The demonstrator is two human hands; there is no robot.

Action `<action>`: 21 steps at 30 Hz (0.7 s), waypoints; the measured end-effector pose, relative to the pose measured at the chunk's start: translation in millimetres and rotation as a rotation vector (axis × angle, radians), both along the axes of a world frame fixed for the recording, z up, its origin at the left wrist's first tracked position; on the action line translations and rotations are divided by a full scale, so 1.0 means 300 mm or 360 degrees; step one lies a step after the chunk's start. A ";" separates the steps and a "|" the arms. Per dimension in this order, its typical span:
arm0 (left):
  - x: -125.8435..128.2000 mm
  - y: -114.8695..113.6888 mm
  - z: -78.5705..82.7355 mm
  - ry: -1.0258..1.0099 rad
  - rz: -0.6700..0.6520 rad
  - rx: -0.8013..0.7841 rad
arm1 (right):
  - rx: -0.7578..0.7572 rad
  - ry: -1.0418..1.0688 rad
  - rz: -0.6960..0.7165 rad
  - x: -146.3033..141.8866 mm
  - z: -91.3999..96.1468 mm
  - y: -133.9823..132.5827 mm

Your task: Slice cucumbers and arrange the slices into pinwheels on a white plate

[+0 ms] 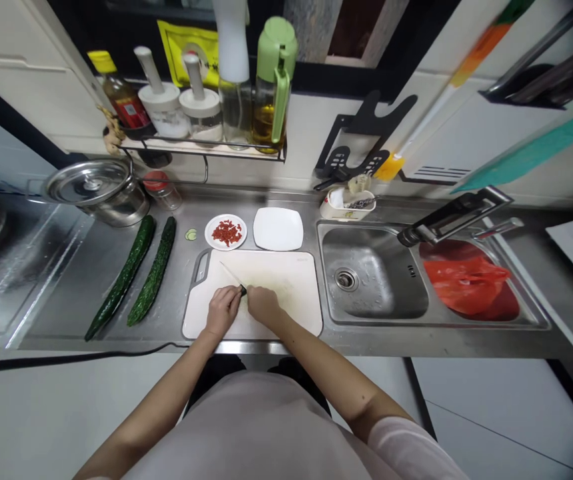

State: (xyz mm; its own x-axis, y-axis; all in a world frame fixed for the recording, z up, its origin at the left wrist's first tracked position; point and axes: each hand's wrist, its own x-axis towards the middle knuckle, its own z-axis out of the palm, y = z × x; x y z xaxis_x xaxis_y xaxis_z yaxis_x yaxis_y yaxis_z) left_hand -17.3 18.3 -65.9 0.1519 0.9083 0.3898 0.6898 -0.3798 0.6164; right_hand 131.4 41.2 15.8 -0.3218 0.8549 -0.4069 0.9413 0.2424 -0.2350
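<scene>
Both hands are over the white cutting board (286,280). My right hand (262,305) is closed round the dark handle of a knife (231,275), whose thin blade points away and to the left. Close beside the handle, my left hand (223,311) has its fingers bent and pressed together on the board. Whatever lies under those fingertips is hidden. Beyond the board stand a white plate of chopped red pieces (226,232) and a bare white square plate (278,229). Two small green slices (190,235) lie left of the plates.
Two cucumbers (125,277) (154,273) lie left of the board. A lidded steel pot (97,190) and a red-capped jar (163,191) stand behind them. To the right are a steel sink (374,277) and a red plastic bag (466,283). Seasoning bottles fill a wall rack (206,148).
</scene>
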 end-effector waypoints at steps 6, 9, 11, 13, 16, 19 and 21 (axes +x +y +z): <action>0.002 -0.005 0.009 0.0049 0.0002 -0.0009 | -0.0016 -0.0006 -0.0010 0.003 0.003 -0.014; 0.001 -0.006 0.010 0.0047 0.0005 0.0020 | -0.0002 -0.0036 0.0000 0.023 -0.001 -0.040; 0.001 -0.006 0.009 0.0044 0.0003 0.0033 | 0.0015 -0.0054 0.0008 0.040 -0.005 -0.064; 0.001 -0.005 0.007 0.0041 -0.0002 0.0033 | 0.0017 -0.0079 0.0004 0.058 -0.006 -0.088; 0.001 -0.004 0.004 0.0040 -0.0008 0.0034 | -0.0008 -0.0114 -0.0008 0.079 0.000 -0.120; 0.002 -0.005 0.001 0.0046 -0.0002 0.0038 | -0.0048 -0.0147 -0.0020 0.095 0.012 -0.145; 0.002 -0.007 0.001 0.0052 0.0007 0.0040 | -0.0072 -0.0168 -0.0033 0.105 0.020 -0.159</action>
State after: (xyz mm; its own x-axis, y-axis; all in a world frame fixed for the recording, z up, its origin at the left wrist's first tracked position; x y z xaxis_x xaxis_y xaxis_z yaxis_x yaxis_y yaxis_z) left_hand -16.6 16.2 -65.6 0.1608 0.8989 0.4076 0.7110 -0.3920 0.5839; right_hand 162.8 -6.6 21.7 -0.2578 0.8410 -0.4757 0.9660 0.2142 -0.1448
